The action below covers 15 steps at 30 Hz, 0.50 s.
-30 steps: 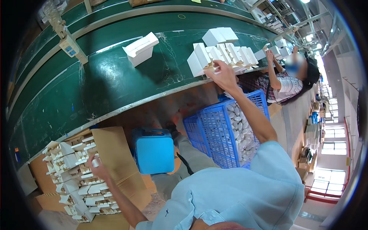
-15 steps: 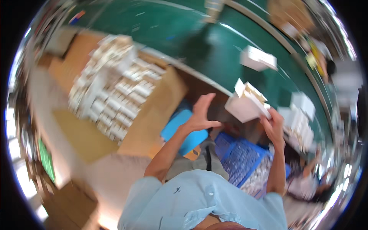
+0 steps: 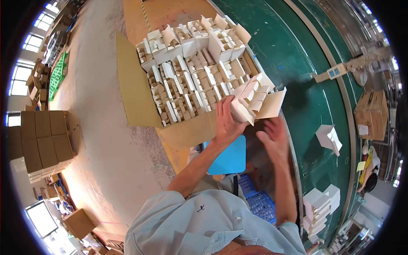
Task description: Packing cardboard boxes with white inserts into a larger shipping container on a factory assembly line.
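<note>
Workshop floor (image 3: 102,106) left, green bench (image 3: 312,170) right; left hand (image 3: 228,121), fingers close together, grips the near side of an open white box (image 3: 257,101), while the blurred right hand (image 3: 275,137) has thumb parted from fingers beneath its flap (image 3: 272,105), contact unclear. Box is up by the near right corner of a carton (image 3: 187,131) packed with similar boxes (image 3: 160,55); judged best kept level, gripped lightly lest card buckle.

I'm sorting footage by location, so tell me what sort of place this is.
Probably a factory packing area: a long green workbench, a large carton filled with rows of open white boxes, and stacked brown cartons at the left.
</note>
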Each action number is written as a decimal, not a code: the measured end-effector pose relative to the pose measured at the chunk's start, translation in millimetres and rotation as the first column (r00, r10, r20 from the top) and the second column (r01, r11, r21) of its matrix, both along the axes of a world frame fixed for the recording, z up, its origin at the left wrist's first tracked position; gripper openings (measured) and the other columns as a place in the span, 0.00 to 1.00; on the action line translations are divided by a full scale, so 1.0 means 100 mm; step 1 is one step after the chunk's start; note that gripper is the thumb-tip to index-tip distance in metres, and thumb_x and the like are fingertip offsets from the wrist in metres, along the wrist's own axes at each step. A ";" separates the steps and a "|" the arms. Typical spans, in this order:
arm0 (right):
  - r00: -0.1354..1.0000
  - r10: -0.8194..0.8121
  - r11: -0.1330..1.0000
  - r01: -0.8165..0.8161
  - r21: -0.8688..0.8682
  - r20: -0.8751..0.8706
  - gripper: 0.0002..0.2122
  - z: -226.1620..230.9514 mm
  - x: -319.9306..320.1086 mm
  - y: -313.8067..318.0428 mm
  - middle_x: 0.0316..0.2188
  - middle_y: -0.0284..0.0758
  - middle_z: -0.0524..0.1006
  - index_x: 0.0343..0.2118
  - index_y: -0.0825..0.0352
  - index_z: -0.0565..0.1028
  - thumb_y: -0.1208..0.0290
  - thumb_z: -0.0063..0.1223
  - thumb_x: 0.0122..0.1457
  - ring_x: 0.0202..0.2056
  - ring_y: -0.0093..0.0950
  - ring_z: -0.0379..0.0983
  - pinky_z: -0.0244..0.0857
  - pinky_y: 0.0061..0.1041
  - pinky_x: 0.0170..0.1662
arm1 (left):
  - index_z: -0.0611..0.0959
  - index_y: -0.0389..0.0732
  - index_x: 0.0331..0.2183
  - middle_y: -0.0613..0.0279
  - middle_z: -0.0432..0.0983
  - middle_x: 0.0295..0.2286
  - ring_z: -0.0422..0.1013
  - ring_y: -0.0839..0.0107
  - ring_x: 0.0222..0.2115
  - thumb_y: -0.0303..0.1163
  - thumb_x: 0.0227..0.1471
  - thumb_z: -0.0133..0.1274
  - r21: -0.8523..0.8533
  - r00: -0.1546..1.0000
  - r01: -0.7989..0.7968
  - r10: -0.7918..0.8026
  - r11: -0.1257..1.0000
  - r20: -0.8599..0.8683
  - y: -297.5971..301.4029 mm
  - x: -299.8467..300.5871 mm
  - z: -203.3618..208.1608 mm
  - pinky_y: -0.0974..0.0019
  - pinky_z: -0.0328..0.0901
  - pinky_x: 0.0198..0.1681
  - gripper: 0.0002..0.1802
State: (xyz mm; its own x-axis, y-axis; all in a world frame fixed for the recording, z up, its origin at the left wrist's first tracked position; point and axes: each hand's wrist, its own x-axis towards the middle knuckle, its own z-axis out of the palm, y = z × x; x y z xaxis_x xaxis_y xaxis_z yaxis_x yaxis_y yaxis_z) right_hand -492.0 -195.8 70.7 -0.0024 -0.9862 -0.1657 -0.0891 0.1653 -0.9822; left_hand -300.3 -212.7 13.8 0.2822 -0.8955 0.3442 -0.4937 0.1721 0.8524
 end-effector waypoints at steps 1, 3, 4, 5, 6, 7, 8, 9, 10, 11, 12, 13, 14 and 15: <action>0.990 0.030 0.999 -0.033 0.026 0.137 0.39 -0.14 0.27 -0.07 0.63 0.41 0.71 0.68 0.69 0.65 0.80 0.73 0.53 0.61 0.33 0.73 0.70 0.34 0.64 | 0.68 0.36 0.62 0.44 0.68 0.56 0.65 0.39 0.59 0.27 0.37 0.75 -0.001 1.000 -0.008 0.008 1.000 -0.016 -0.05 0.02 -0.02 0.45 0.64 0.63 0.51; 0.964 -0.045 0.998 0.052 -0.020 0.261 0.44 -0.35 0.82 -0.27 0.63 0.40 0.71 0.70 0.69 0.59 0.81 0.74 0.52 0.61 0.34 0.72 0.70 0.35 0.64 | 0.67 0.35 0.64 0.42 0.67 0.58 0.63 0.37 0.61 0.24 0.38 0.74 -0.165 0.994 0.011 0.007 0.986 0.105 -0.11 0.14 -0.12 0.43 0.62 0.65 0.52; 0.934 -0.098 0.994 0.112 -0.020 0.344 0.46 -0.38 1.04 -0.43 0.63 0.41 0.71 0.70 0.68 0.58 0.82 0.76 0.50 0.61 0.34 0.72 0.72 0.34 0.63 | 0.64 0.35 0.67 0.41 0.63 0.61 0.61 0.35 0.63 0.22 0.39 0.72 -0.191 0.993 0.035 -0.012 0.981 0.118 -0.14 0.21 -0.20 0.41 0.60 0.67 0.55; 0.937 -0.091 0.994 0.104 -0.019 0.337 0.46 -0.38 1.21 -0.58 0.63 0.41 0.71 0.70 0.68 0.58 0.82 0.76 0.50 0.61 0.34 0.72 0.72 0.34 0.63 | 0.64 0.35 0.67 0.41 0.63 0.61 0.61 0.35 0.63 0.22 0.39 0.72 -0.189 0.994 0.025 -0.004 0.982 0.110 -0.19 0.31 -0.24 0.41 0.60 0.67 0.55; 0.937 -0.173 0.983 0.182 0.000 0.302 0.45 -0.34 1.37 -0.72 0.62 0.41 0.71 0.69 0.68 0.58 0.82 0.76 0.50 0.60 0.33 0.73 0.74 0.34 0.61 | 0.63 0.36 0.68 0.41 0.62 0.63 0.60 0.34 0.64 0.21 0.40 0.71 -0.162 0.996 0.049 -0.036 0.986 0.079 -0.24 0.42 -0.28 0.40 0.59 0.68 0.56; 0.930 -0.257 0.965 0.261 0.017 0.264 0.45 -0.33 1.51 -0.84 0.61 0.41 0.72 0.68 0.68 0.58 0.83 0.77 0.49 0.60 0.33 0.73 0.75 0.33 0.59 | 0.62 0.36 0.69 0.41 0.60 0.64 0.59 0.34 0.65 0.20 0.40 0.71 -0.133 0.997 0.075 -0.070 0.988 0.046 -0.28 0.53 -0.32 0.40 0.58 0.69 0.56; 0.941 -0.241 0.964 0.261 -0.054 0.236 0.44 -0.39 1.62 -0.94 0.59 0.42 0.72 0.66 0.67 0.59 0.83 0.77 0.49 0.58 0.33 0.74 0.77 0.33 0.56 | 0.62 0.36 0.70 0.40 0.58 0.66 0.57 0.34 0.66 0.18 0.42 0.69 -0.101 0.996 0.091 -0.091 0.991 -0.004 -0.33 0.65 -0.37 0.40 0.58 0.69 0.56; 0.944 -0.238 0.965 0.257 -0.054 0.230 0.44 -0.45 1.71 -1.04 0.59 0.42 0.72 0.66 0.67 0.59 0.83 0.77 0.49 0.58 0.33 0.74 0.77 0.33 0.56 | 0.62 0.36 0.70 0.40 0.58 0.66 0.57 0.34 0.66 0.18 0.42 0.69 -0.100 0.996 0.086 -0.088 0.991 -0.011 -0.39 0.76 -0.40 0.40 0.58 0.69 0.56; 0.936 -0.195 0.977 0.213 -0.030 0.294 0.44 -0.51 1.78 -1.14 0.58 0.42 0.73 0.66 0.67 0.58 0.83 0.77 0.49 0.57 0.33 0.75 0.77 0.33 0.55 | 0.62 0.36 0.70 0.40 0.58 0.66 0.56 0.35 0.67 0.18 0.42 0.68 -0.132 0.994 0.107 -0.101 0.985 0.051 -0.46 0.87 -0.44 0.40 0.58 0.69 0.55; 0.921 -0.155 0.986 0.169 -0.009 0.358 0.44 -0.57 1.85 -1.21 0.57 0.42 0.74 0.65 0.66 0.57 0.83 0.77 0.50 0.56 0.33 0.75 0.77 0.33 0.55 | 0.63 0.36 0.70 0.40 0.58 0.66 0.56 0.35 0.68 0.17 0.43 0.67 -0.163 0.987 0.130 -0.112 0.978 0.113 -0.54 0.95 -0.47 0.41 0.58 0.70 0.54; 0.925 -0.158 0.984 0.175 -0.018 0.345 0.44 -0.62 1.95 -1.26 0.56 0.43 0.75 0.65 0.67 0.57 0.82 0.78 0.49 0.53 0.33 0.77 0.77 0.32 0.55 | 0.64 0.36 0.69 0.41 0.58 0.67 0.56 0.35 0.68 0.15 0.44 0.65 -0.167 0.986 0.115 -0.093 0.979 0.136 -0.61 1.04 -0.52 0.41 0.58 0.70 0.51; 0.927 -0.153 0.986 0.168 -0.014 0.343 0.44 -0.68 2.05 -1.31 0.56 0.43 0.75 0.65 0.67 0.57 0.82 0.78 0.49 0.53 0.33 0.77 0.77 0.32 0.55 | 0.64 0.36 0.69 0.41 0.58 0.67 0.56 0.35 0.68 0.15 0.44 0.65 -0.162 0.987 0.107 -0.086 0.981 0.134 -0.66 1.10 -0.57 0.41 0.58 0.70 0.51; 0.938 -0.145 0.982 0.175 -0.069 0.315 0.44 -0.73 2.15 -1.35 0.55 0.42 0.76 0.65 0.67 0.57 0.82 0.78 0.49 0.52 0.33 0.78 0.77 0.32 0.54 | 0.65 0.36 0.68 0.41 0.60 0.66 0.57 0.36 0.68 0.15 0.44 0.64 -0.191 0.993 0.081 -0.062 0.978 0.104 -0.71 1.15 -0.61 0.42 0.59 0.70 0.50; 0.948 -0.144 0.975 0.186 -0.125 0.284 0.43 -0.77 2.21 -1.40 0.54 0.42 0.76 0.64 0.67 0.57 0.81 0.77 0.50 0.51 0.33 0.78 0.77 0.31 0.53 | 0.67 0.36 0.67 0.41 0.62 0.65 0.59 0.38 0.67 0.14 0.44 0.63 -0.218 0.997 0.059 -0.045 0.974 0.070 -0.75 1.19 -0.66 0.43 0.59 0.70 0.48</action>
State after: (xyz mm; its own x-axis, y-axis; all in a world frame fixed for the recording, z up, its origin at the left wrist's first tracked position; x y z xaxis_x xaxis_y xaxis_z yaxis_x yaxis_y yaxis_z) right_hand -270.8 -335.6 -6.4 -0.1426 -0.9891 -0.0354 0.2000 0.0062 -0.9798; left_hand -181.3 -287.9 -52.4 0.2084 -0.8087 0.5501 -0.5317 0.3784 0.7577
